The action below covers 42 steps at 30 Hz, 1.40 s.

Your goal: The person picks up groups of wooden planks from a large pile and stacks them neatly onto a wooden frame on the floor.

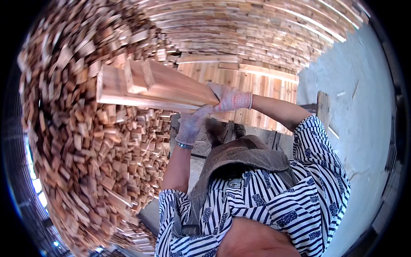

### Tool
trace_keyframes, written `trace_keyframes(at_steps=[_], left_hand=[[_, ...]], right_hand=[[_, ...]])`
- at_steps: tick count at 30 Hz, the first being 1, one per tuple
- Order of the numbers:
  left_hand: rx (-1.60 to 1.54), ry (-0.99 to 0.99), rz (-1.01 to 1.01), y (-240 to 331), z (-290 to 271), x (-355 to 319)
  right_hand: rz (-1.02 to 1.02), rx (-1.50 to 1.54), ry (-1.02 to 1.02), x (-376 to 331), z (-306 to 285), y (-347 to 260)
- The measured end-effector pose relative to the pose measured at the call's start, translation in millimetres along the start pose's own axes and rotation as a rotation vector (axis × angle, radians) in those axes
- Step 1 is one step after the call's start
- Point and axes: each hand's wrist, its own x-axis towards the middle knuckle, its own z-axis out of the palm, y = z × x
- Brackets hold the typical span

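Both my hands wear pale, pinkish work gloves and grip a few wooden boards at their right end. My left hand is closed on the near edge, close to that end. My right hand wraps round the end itself, just beyond the left one. The boards reach out to the left, over the heap. Short wood pieces lie on or against their far left part. The gloves hide some of my fingers.
A big heap of short wood offcuts fills the left side. Ahead, a stack of planks lies in front of tall layered rows of wood. A wooden post stands at right, beside grey concrete floor.
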Motion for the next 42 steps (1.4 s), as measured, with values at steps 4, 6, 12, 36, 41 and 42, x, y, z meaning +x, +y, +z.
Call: trace_keyframes(at_steps=[4, 6, 12, 36, 41, 42], left_hand=[[0.063, -0.214, -0.124, -47.2, 18.3, 33.0], [0.107, -0.253, -0.187, -74.6, 28.7, 56.7], [0.849, -0.583, -0.151, -216.2, 33.4, 95.1], [1.802, -0.439, 0.083, -389.4, -84.0, 100.1], [1.752, -0.562, 0.149, -392.3, -82.6, 116.9], [1.663, -0.651, 0.042, -404.7, -90.3, 117.3]], right_hand=[[0.161, 0.075, 0.086, -21.0, 24.3, 81.5], [0.218, 0.141, 0.118, -21.2, 25.1, 116.0], [0.206, 0.164, 0.175, -20.1, 78.3, 243.8], [1.070, -0.624, -0.180, -177.2, 95.2, 346.3], [0.721, -0.540, 0.133, -216.7, 121.9, 380.0], [0.829, -0.259, 0.029, -197.6, 110.2, 373.4]])
